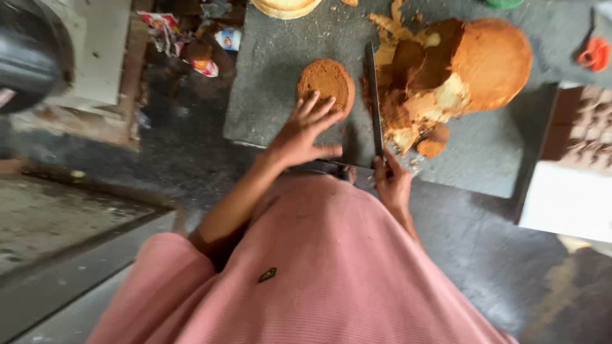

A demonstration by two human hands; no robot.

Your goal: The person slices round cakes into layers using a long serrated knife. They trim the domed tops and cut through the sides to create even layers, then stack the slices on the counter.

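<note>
A round brown cake layer (326,81) lies flat on the grey stone slab (268,95). My left hand (304,130) is spread open with its fingertips on the near edge of that layer. My right hand (390,181) grips the handle of a long knife (373,95), whose blade lies on the slab pointing away from me, between the layer and a heap of cake trimmings (414,108). A large round orange-brown cake (491,60) leans against the heap on the right.
Part of a pale round cake (285,6) shows at the top edge. Wrappers and litter (191,44) lie on the dark floor to the left. A white box (567,197) stands at the right. A red object (594,54) is at the far right.
</note>
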